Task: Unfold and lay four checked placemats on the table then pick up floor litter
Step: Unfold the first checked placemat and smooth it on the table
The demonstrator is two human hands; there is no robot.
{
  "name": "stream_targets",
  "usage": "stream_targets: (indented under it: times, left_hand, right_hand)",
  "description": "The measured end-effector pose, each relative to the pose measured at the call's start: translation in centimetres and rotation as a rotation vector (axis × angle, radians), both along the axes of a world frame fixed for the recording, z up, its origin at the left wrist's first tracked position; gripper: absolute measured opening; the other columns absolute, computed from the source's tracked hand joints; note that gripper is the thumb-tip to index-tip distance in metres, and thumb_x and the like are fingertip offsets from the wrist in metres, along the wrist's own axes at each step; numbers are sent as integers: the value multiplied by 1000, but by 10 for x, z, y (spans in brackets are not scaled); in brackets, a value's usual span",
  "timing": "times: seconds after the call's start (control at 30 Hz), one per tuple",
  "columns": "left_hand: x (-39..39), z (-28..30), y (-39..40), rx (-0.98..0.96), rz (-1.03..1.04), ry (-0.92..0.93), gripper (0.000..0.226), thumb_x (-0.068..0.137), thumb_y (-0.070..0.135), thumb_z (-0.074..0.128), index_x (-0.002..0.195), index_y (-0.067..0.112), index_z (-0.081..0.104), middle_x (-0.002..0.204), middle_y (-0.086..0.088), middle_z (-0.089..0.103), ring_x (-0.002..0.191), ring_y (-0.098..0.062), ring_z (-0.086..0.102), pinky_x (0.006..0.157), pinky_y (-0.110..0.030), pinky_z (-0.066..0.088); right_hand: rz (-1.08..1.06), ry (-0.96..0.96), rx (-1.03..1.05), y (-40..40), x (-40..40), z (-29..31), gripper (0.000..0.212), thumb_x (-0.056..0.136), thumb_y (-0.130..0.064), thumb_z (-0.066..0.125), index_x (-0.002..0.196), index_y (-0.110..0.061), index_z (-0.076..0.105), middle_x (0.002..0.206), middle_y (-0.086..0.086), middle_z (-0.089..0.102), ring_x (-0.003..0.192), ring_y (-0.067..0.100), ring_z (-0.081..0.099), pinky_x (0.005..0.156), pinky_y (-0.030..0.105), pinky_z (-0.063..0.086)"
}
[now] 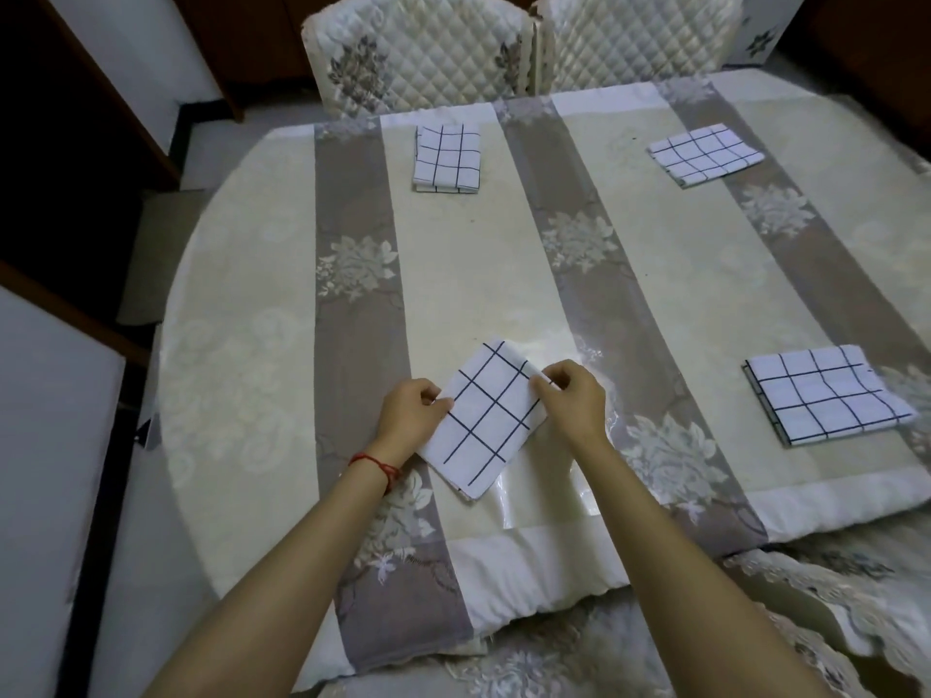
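Observation:
A folded white placemat with a black check (486, 420) lies tilted on the table (655, 294) right in front of me. My left hand (410, 415) pinches its left edge, and my right hand (569, 395) pinches its far right corner. Three more folded checked placemats rest on the table: one at the far middle (447, 158), one at the far right (704, 153), and one at the near right (826, 395). A red string circles my left wrist.
Two quilted cream chairs (418, 47) (635, 37) stand at the table's far side. A striped floral cloth under clear plastic covers the table. Dark wooden furniture (75, 118) and pale floor (50, 445) lie to the left; another covered chair (831, 622) shows bottom right.

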State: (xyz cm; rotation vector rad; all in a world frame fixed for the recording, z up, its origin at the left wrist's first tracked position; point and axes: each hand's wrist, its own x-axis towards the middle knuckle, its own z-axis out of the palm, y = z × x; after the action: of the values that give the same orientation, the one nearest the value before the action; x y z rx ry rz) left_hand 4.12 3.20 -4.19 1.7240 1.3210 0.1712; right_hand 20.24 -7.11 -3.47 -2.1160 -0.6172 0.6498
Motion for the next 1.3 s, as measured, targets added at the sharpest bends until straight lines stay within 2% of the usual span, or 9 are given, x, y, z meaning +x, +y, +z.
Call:
stream_targets:
  times: [0.13,0.33,0.43,0.53,0.7,0.87,1.03,1.2,1.3]
  left_hand:
    - [-7,13,-16,40,28,-69,31,82,18,65,111,9,58,103,-9,59,101,-26,56,82,-29,47]
    - [1,82,-40,501,-126,-256,55,86,26,60,136,18,39,145,-3,39,135,-19,31,111,-35,25]
    - [5,127,-50,657,-320,-294,49,82,40,57,126,21,51,135,1,53,130,-12,38,106,-34,23]
    - [4,165,-63,635,-401,-406,26,78,31,62,98,15,68,93,-4,72,86,-6,56,81,-20,40]
    - [-6,194,-84,418,-194,-574,16,83,16,64,67,19,66,60,-5,60,58,-10,50,58,-23,39]
    - [-22,203,-94,355,53,-713,21,86,13,59,70,-1,62,64,-12,55,63,-15,48,60,-28,39]
    - [-32,211,-106,352,183,-761,24,88,13,57,65,18,60,50,20,60,51,8,51,54,-4,40]
    - [-34,213,-114,397,358,-634,25,85,17,62,109,10,57,100,4,57,91,-5,54,87,-24,42]
    - [-31,212,-136,428,291,-566,30,84,21,63,112,16,55,105,3,55,97,-12,52,81,-21,39]
  right_hand:
    - [43,41,226,-6,-8,40,7,81,-10,62,77,-16,61,73,-14,59,62,-8,52,58,4,39]
    - [267,-57,335,-21,-21,109,14,81,-10,65,76,-23,65,62,-17,60,57,3,47,56,8,37]
    - [366,-112,385,-35,-29,143,9,80,-7,67,82,-16,69,59,-24,61,61,-6,55,61,4,39]
    - [390,-125,458,-53,-35,174,9,79,-8,67,83,-16,70,66,-14,67,65,-1,57,64,10,40]
    - [425,-88,361,-93,-27,204,26,76,-23,73,95,-36,60,69,-9,68,65,4,60,64,19,50]
    - [447,-31,174,-131,-4,205,16,76,-29,72,62,-27,67,55,-13,55,53,3,47,54,19,38]
    - [322,119,388,-142,-5,213,13,79,-12,69,74,0,69,60,0,65,57,9,60,57,20,49]
    - [198,151,486,-132,-22,220,35,77,-14,71,77,19,59,65,11,54,59,16,50,54,24,41]
    - [210,152,516,-128,-30,220,43,74,-15,73,77,22,53,65,8,50,63,14,47,62,26,38]
